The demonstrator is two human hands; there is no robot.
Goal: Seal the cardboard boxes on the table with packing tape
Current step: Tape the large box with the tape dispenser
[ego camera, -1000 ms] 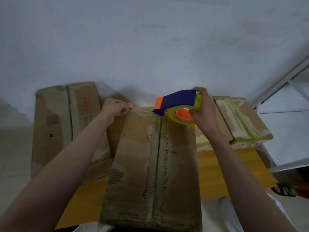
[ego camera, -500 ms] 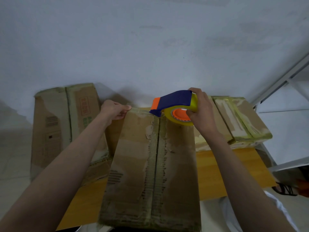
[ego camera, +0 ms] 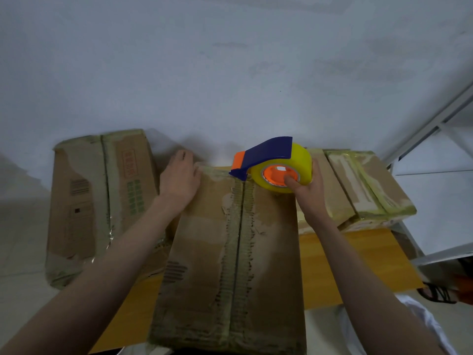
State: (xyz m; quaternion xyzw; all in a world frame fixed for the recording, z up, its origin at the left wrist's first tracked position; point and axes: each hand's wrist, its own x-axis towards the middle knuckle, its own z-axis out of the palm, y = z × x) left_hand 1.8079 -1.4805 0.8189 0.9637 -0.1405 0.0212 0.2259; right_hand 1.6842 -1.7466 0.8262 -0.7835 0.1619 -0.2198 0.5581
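Pale wall (ego camera: 230,60) backs a wooden table (ego camera: 358,265) where the middle cardboard box (ego camera: 230,265) lies untaped along its centre seam. At the box's far edge a tape dispenser (ego camera: 273,163) is gripped by the right hand (ego camera: 307,190); the left hand (ego camera: 179,180) is pressed flat, fingers relaxed, on the far-left corner. The right-hand box (ego camera: 371,185) looks already taped. Room toward the table's near edge is judged free for the pull.

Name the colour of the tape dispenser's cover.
Dark blue cover with an orange tip, in the head view.
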